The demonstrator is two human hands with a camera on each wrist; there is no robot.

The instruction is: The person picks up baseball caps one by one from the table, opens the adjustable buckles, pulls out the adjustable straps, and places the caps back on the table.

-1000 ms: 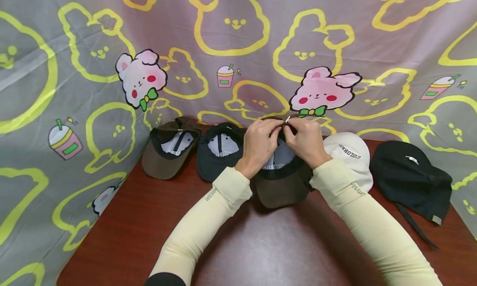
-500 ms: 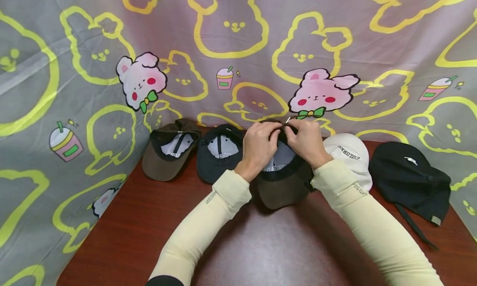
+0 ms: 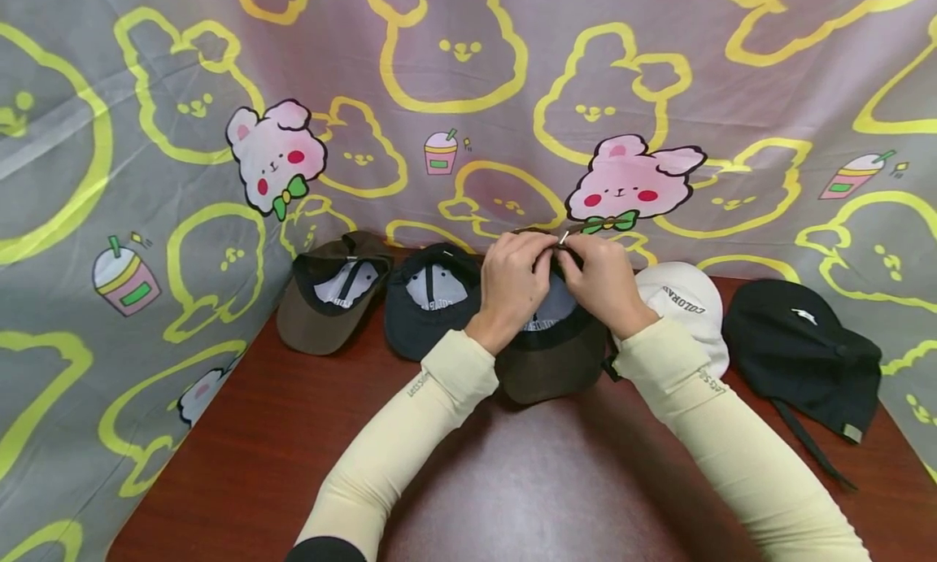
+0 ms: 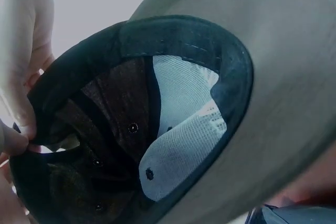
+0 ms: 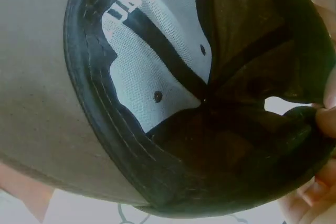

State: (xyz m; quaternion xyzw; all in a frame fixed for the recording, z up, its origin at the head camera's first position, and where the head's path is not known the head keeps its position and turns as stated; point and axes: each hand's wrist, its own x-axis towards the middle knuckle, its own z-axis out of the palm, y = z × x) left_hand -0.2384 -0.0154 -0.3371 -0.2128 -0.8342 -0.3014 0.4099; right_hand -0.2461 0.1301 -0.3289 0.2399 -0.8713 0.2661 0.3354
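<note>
A brown baseball cap [image 3: 552,373] is held up at the middle of the row, opening toward me, brim pointing down. My left hand [image 3: 510,289] pinches its back strap on the left of a small metal buckle [image 3: 564,238]. On the buckle's other side, the right hand [image 3: 603,281] pinches the strap too, and a thin strap tail [image 3: 602,224] sticks out to the right above its fingers. The left wrist view shows the cap's white mesh lining [image 4: 181,153] and dark sweatband. In the right wrist view fingertips [image 5: 328,120] hold the band beside the gap at the back.
To the left, another brown cap [image 3: 315,322] and a dark navy cap [image 3: 404,326] lie with their openings up. A white cap [image 3: 684,302] stands partly behind the right sleeve. Farther right is a black cap [image 3: 791,350] with a long strap. A patterned curtain [image 3: 483,82] rises behind the table.
Both hands stay at the buckle with small finger movements. The held cap's brim has shifted slightly left, and the strap tail now slants up more to the right.
</note>
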